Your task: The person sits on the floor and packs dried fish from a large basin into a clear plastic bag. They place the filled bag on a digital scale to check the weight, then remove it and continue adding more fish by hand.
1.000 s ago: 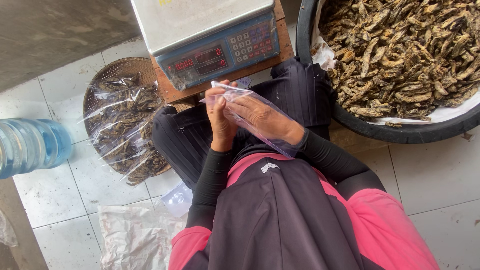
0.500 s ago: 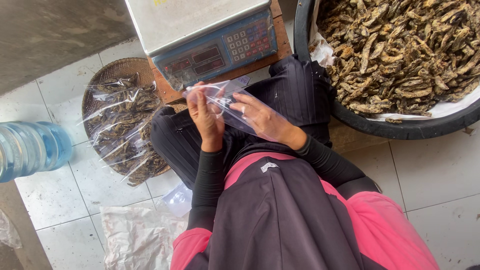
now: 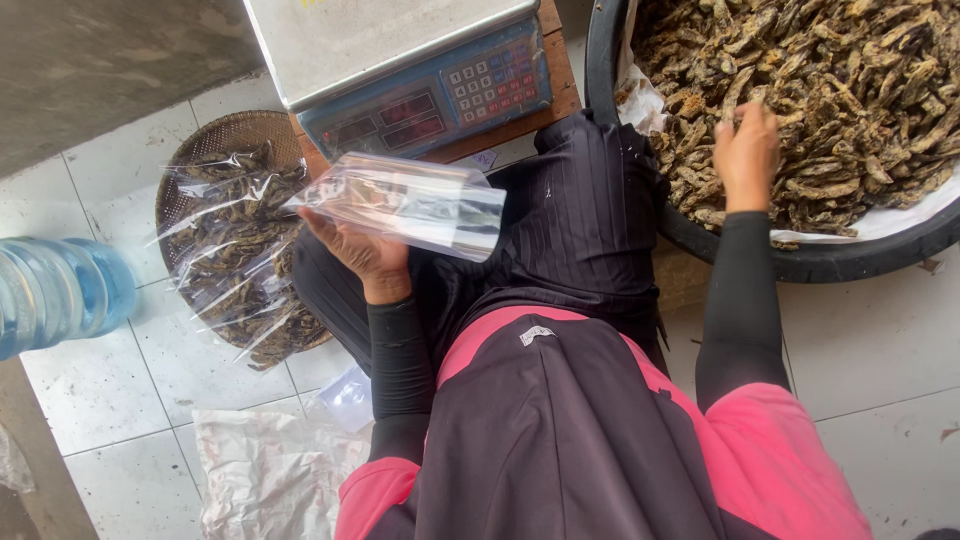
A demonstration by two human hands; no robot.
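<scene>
Clear plastic bag (image 3: 415,205), thin, glossy and crinkled, lies open-mouthed across the palm of the left hand (image 3: 358,250), which grips its lower edge above the lap. Well apart, the right hand (image 3: 745,150) reaches into the round black tub (image 3: 700,235), fingers curled down on the heap of rough, brown dried fish (image 3: 850,90); what they hold stays hidden.

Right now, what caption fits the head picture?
Left hand holds an empty clear plastic bag; right hand reaches into brown dried fish.
</scene>
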